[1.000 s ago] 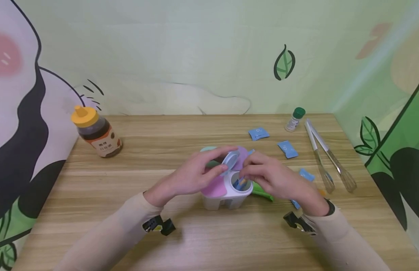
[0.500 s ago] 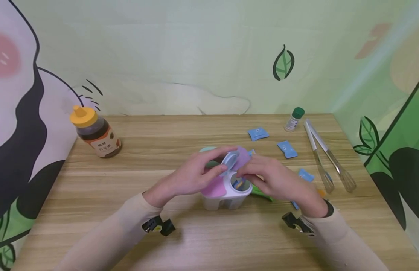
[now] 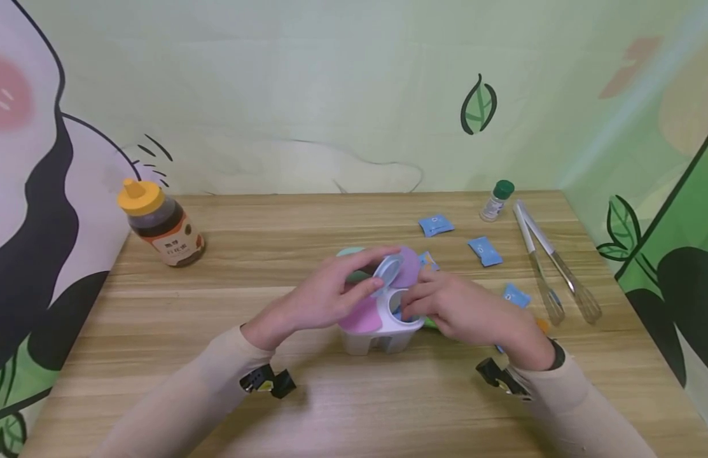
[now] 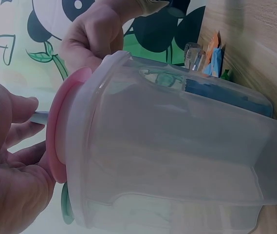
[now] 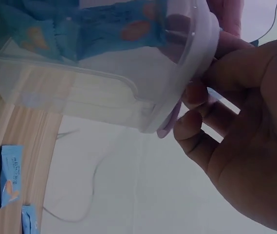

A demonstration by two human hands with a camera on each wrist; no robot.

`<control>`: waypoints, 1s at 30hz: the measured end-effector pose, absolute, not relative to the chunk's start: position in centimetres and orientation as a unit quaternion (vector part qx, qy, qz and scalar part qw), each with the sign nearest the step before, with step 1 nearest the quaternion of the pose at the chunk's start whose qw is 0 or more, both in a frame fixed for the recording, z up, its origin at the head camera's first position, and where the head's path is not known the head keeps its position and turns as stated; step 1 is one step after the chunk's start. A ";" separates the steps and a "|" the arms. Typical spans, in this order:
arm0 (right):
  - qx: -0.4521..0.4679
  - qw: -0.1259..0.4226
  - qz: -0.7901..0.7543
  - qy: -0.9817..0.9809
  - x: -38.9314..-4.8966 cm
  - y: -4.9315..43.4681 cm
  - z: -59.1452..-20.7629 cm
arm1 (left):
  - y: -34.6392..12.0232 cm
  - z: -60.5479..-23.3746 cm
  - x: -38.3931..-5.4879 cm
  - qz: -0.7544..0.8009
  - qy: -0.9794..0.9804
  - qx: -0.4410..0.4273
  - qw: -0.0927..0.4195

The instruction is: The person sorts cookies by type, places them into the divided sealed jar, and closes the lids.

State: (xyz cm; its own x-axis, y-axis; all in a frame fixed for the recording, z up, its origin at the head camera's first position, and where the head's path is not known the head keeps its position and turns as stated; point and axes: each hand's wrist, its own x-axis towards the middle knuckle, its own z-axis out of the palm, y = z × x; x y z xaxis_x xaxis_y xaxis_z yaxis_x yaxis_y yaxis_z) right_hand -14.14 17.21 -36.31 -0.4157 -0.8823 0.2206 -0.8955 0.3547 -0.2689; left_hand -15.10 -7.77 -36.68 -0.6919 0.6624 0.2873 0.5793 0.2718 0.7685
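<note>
Painted wall [image 3: 245, 95] behind; wooden table [image 3: 228, 381] before it. Container [image 3: 371, 343], upright, mid-table, one compartment open. Left hand [image 3: 336, 296]: we see it pinching the raised lid [image 3: 389, 270]. Right hand [image 3: 462, 308]: fingertips at the open compartment; we cannot tell whether they grip anything. Tongs [image 3: 554, 256], whisk-ended, lying at right. Bottle [image 3: 165, 226], yellow-capped, standing far left. Shaker [image 3: 495, 205], green-capped, near the tongs. Blue packets [image 5: 114, 29]: some inside the container, others loose on the table.

Pink lid [image 3: 362, 316]; blue packets [image 3: 486, 252]; green wall [image 3: 354, 89], leaf-printed.
</note>
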 end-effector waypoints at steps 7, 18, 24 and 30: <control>0.544 0.001 0.206 -0.813 -14.1 17.3 -36.3 | -7.7 -36.8 -15.2 0.462 0.792 0.397 0.042; 0.501 0.086 0.311 -0.803 -14.8 18.0 -36.4 | -7.7 -36.6 -15.1 0.461 0.796 0.391 0.047; 0.485 0.123 0.347 -0.793 -15.5 18.5 -36.3 | -7.7 -36.6 -15.2 0.466 0.791 0.393 0.047; 0.439 0.121 0.377 -0.806 -16.5 19.0 -37.1 | -7.7 -36.6 -15.2 0.461 0.794 0.394 0.042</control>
State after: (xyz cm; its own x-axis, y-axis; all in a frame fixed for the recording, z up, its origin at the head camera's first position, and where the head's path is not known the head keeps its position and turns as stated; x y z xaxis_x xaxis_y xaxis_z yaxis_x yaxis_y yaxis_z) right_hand -16.49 18.97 -37.11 -0.5846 -0.6175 0.5263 -0.7998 0.3297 -0.5015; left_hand -15.19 -7.73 -36.64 -0.6863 0.6641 0.2967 0.5866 0.2642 0.7656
